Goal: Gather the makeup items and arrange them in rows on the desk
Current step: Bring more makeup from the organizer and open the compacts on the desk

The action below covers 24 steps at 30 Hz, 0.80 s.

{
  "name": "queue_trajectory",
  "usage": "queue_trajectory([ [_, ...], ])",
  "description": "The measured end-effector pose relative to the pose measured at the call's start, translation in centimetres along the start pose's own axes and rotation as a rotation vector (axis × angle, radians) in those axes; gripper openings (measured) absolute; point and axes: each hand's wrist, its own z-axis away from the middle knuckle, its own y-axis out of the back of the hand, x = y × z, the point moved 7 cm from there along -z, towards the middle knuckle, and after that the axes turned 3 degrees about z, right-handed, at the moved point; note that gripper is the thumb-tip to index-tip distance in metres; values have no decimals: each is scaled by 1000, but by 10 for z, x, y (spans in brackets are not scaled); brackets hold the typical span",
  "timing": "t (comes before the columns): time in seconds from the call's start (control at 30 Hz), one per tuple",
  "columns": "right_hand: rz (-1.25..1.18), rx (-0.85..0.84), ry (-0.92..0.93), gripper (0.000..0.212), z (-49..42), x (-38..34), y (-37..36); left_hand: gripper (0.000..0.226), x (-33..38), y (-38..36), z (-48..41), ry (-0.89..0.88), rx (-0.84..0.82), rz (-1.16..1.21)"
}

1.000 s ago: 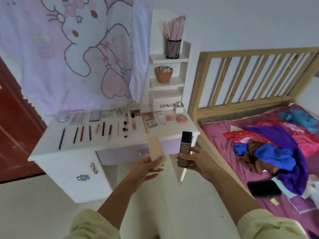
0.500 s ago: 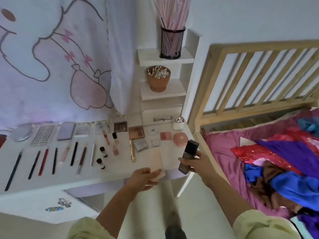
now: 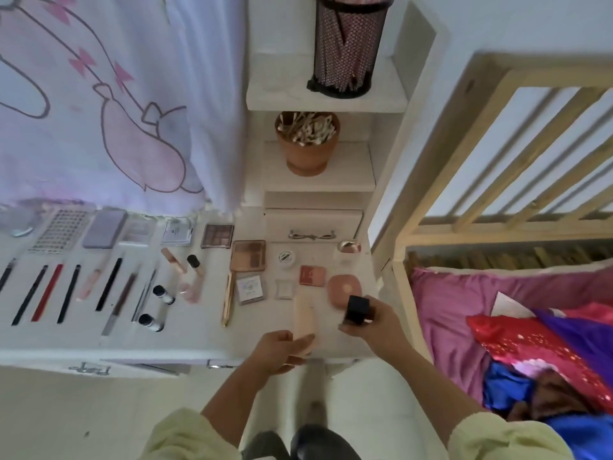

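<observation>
- The left hand (image 3: 277,351) pinched a beige tube (image 3: 303,322) by its near end, at the white desk's (image 3: 185,340) front edge.
- The right hand (image 3: 381,322) gripped a black-capped bottle (image 3: 356,310) beside a pink compact (image 3: 341,287).
- Pencils (image 3: 48,292) lay in 1 row, left.

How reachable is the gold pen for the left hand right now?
Likely yes for reach: only bare desk lies between the left hand and the gold pen. But the hand grips a peach item, so a grasp looks unlikely for now.
</observation>
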Motion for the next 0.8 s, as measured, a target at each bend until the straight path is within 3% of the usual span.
queue_trajectory([
  [0.47, 120, -94, -8, 49, -20, 12, -15, 36, 6, 1, -26, 76, 103, -52],
  [0.8, 175, -101, -20, 32, -20, 10, -23, 34, 14, 34, -35, 43, 177, -234],
])
